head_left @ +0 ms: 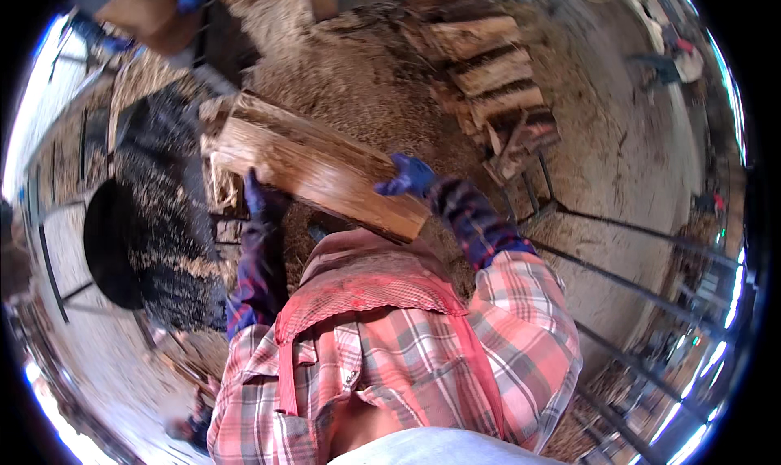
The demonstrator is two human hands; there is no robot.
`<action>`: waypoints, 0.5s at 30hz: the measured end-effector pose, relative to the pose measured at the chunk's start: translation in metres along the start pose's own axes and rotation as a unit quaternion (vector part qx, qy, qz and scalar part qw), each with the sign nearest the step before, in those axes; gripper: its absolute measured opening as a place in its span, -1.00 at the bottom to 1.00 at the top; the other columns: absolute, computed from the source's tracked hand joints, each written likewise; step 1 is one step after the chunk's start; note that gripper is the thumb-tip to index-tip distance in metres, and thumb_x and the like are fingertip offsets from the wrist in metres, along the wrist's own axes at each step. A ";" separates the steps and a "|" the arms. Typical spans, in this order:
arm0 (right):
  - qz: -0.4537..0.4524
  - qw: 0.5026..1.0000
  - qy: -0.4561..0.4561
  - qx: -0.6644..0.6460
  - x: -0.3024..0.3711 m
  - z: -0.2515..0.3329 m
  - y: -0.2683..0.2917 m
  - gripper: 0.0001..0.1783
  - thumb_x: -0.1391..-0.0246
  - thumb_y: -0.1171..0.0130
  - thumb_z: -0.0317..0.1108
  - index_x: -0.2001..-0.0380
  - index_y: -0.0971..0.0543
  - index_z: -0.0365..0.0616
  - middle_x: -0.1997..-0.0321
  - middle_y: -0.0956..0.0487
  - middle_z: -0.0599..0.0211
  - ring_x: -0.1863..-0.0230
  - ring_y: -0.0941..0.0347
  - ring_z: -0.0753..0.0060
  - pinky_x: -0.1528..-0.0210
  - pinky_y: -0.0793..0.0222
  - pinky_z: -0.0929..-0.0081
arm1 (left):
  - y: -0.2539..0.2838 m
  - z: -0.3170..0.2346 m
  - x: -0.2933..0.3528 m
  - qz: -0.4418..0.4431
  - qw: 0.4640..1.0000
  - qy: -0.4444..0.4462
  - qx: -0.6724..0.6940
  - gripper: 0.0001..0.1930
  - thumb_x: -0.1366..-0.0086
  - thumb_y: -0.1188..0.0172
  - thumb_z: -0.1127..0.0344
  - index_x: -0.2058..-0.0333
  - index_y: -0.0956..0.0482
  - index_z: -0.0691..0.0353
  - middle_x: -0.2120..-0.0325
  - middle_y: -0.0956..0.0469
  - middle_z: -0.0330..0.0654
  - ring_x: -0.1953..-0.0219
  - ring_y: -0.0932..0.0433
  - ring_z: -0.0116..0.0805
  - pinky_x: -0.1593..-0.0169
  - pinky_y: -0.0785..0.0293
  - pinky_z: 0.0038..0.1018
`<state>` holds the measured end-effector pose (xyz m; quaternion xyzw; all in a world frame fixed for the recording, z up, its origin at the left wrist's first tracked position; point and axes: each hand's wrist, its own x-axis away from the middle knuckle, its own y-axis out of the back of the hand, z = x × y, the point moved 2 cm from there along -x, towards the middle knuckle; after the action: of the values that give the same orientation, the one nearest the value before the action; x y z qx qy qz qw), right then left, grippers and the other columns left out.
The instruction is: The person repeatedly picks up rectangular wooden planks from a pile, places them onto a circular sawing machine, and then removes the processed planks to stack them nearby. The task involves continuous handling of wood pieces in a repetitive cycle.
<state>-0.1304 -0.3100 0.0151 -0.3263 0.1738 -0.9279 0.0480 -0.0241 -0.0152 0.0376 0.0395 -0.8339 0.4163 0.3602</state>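
Observation:
A long, thick split log (317, 165), with a pale cut face and a rougher far side, slants across in front of my body. Its left end lies farther away, by a machine or bench with other wood pieces, and its right end is close to my apron. My left hand (262, 198), in a blue glove, grips the near edge toward the left end; part of its fingers is hidden beneath. My right hand (409, 177), gloved in blue too, clasps the far edge near the right end, thumb over the top face.
A stack of split wood (492, 70) stands at the far right beside a metal frame (547, 180). To the left are a dark surface strewn with chips (167, 188) and a black round disc (112, 244). Sawdust covers the floor (342, 74). Other people are around the edges.

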 end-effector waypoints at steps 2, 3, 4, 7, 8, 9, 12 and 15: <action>-0.100 0.946 0.207 0.228 0.055 -0.047 0.065 -0.51 -0.23 0.27 -0.12 -0.05 -0.22 -0.30 0.13 -0.41 -0.17 0.30 -0.46 0.22 0.36 -0.44 0.44 | -0.039 0.060 -0.030 0.115 0.987 0.107 0.029 -0.54 -0.27 0.14 -0.01 0.01 -0.36 0.19 0.10 -0.45 -0.16 0.03 -0.38 -0.20 -0.09 -0.24 -0.34; -0.090 0.967 0.222 0.092 0.073 -0.064 0.096 -0.50 -0.20 0.22 -0.10 -0.04 -0.23 -0.29 0.13 -0.42 -0.12 0.30 -0.46 0.25 0.34 -0.44 0.45 | -0.086 0.086 -0.037 0.169 0.980 0.101 -0.009 -0.55 -0.27 0.11 0.02 0.01 -0.36 0.21 0.10 -0.45 -0.15 0.04 -0.39 -0.20 -0.08 -0.25 -0.35; -0.078 0.967 0.240 -0.046 0.092 -0.082 0.128 -0.48 -0.18 0.17 -0.09 -0.04 -0.24 -0.29 0.14 -0.44 -0.07 0.29 -0.46 0.28 0.33 -0.43 0.46 | -0.132 0.115 -0.036 0.214 0.971 0.099 -0.042 -0.57 -0.27 0.08 0.05 0.01 -0.36 0.22 0.10 -0.45 -0.15 0.06 -0.40 -0.21 -0.07 -0.26 -0.37; -0.064 0.924 0.167 -0.337 0.139 -0.058 0.167 -0.46 -0.03 -0.09 -0.13 0.03 -0.32 -0.32 0.19 -0.50 0.09 0.27 -0.46 0.35 0.27 -0.42 0.49 | -0.239 0.163 -0.053 0.311 0.927 0.076 -0.194 -0.61 -0.24 -0.04 0.16 0.04 -0.38 0.28 0.11 -0.45 -0.13 0.06 -0.40 -0.31 -0.06 -0.27 -0.43; -0.217 0.934 0.209 -0.192 0.155 -0.013 0.156 -0.45 0.06 -0.20 -0.18 0.07 -0.36 -0.35 0.20 -0.51 0.08 0.26 -0.47 0.38 0.27 -0.41 0.50 | -0.268 0.168 -0.045 0.326 0.907 0.045 -0.264 -0.62 -0.24 -0.06 0.19 0.06 -0.39 0.32 0.11 -0.46 -0.14 0.06 -0.39 -0.34 -0.05 -0.27 -0.45; -0.367 0.897 0.244 -0.037 0.171 0.014 0.153 -0.44 0.14 -0.31 -0.23 0.12 -0.40 -0.37 0.21 -0.52 0.08 0.24 -0.47 0.41 0.27 -0.41 0.51 | -0.280 0.177 -0.041 0.329 0.897 -0.004 -0.295 -0.64 -0.23 -0.07 0.20 0.08 -0.40 0.34 0.14 -0.47 -0.14 0.07 -0.40 -0.36 -0.04 -0.29 -0.46; -0.480 0.842 0.228 -0.090 0.157 0.017 0.245 -0.43 0.17 -0.33 -0.26 0.11 -0.40 -0.35 0.21 -0.52 0.11 0.29 -0.47 0.42 0.34 -0.41 0.54 | -0.280 0.192 -0.029 0.346 0.847 -0.098 -0.392 -0.68 -0.22 -0.08 0.24 0.18 -0.43 0.40 0.22 -0.49 -0.17 0.15 -0.43 -0.40 0.04 -0.34 -0.47; -0.560 0.809 0.176 0.018 0.115 -0.012 0.272 -0.44 0.13 -0.27 -0.19 0.07 -0.41 -0.28 0.13 -0.50 0.19 0.19 -0.42 0.36 0.14 -0.33 0.47 | -0.167 0.176 -0.024 0.300 0.738 -0.146 -0.586 -0.72 -0.19 -0.10 0.23 0.29 -0.47 0.39 0.38 -0.49 -0.17 0.33 -0.43 -0.42 0.21 -0.37 -0.48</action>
<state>-0.2348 -0.5843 -0.0219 -0.1974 -0.0503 -0.8385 -0.5054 -0.0452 -0.2567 0.0644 -0.3711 -0.9242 -0.0796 0.0422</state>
